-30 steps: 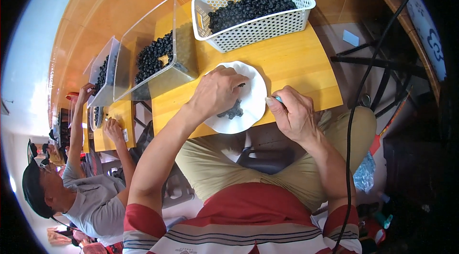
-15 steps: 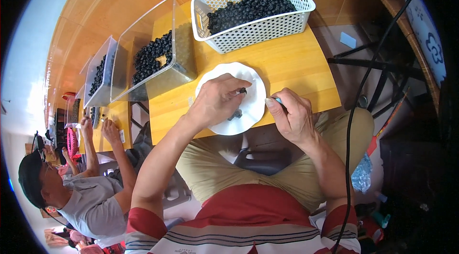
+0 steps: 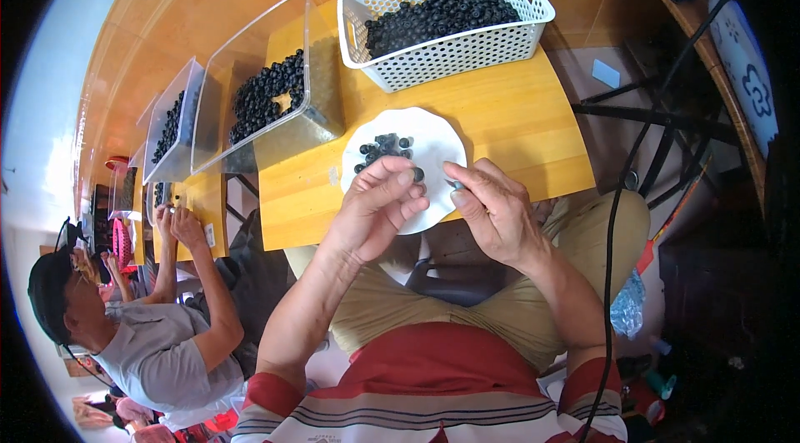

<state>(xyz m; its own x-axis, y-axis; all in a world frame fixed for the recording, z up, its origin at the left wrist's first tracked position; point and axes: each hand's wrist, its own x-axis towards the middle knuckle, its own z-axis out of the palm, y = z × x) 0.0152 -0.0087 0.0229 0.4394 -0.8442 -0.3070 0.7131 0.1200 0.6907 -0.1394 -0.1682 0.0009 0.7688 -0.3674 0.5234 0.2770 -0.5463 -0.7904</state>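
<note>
Over the white scalloped plate (image 3: 450, 139), my left hand (image 3: 367, 210) is closed, pinching a single dark blueberry (image 3: 418, 174) between thumb and fingers, palm turned partly up. A small heap of blueberries (image 3: 386, 143) lies on the plate's left half, just beyond that hand. Close on the right, my right hand (image 3: 504, 214) grips a small, thin tool (image 3: 454, 185), whose grey-blue end shows at the fingertips. The rest of the tool is hidden in the fingers. Its tip and the blueberry are a short gap apart.
Behind the plate stands a white perforated basket (image 3: 450, 72) of blueberries. To its left is a clear plastic bin (image 3: 307, 68) with more. The wooden table (image 3: 525, 126) ends near my knees. A co-worker (image 3: 158, 335) sits at left. A black cable (image 3: 611, 276) hangs at right.
My left hand has drawn back toward me and turned palm up with a blueberry, uncovering the heap on the plate. My right hand has shifted slightly left toward it.
</note>
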